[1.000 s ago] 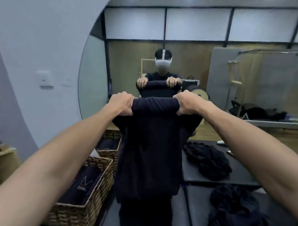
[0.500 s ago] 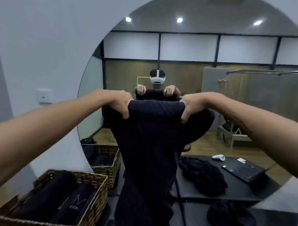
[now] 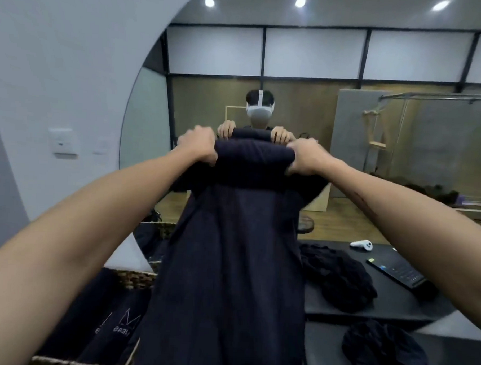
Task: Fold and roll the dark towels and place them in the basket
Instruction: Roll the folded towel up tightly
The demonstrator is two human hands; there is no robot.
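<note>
A long dark towel (image 3: 230, 264) hangs straight down in front of me, folded lengthwise. My left hand (image 3: 198, 144) grips its top left corner and my right hand (image 3: 304, 157) grips its top right corner, both held up at about head height. A woven basket (image 3: 136, 278) stands at the lower left, partly hidden by the towel, with rolled dark towels (image 3: 109, 314) inside. A crumpled dark towel (image 3: 383, 351) lies on the black table (image 3: 460, 363) at the lower right.
A large round mirror (image 3: 320, 103) on the wall ahead reflects me, the basket, the table, a heap of dark towels, a white controller and a laptop. A wall switch (image 3: 63, 141) sits to the left.
My view and both hands have risen and the towel now hangs higher and longer. My hands have drawn slightly closer together at the top edge.
</note>
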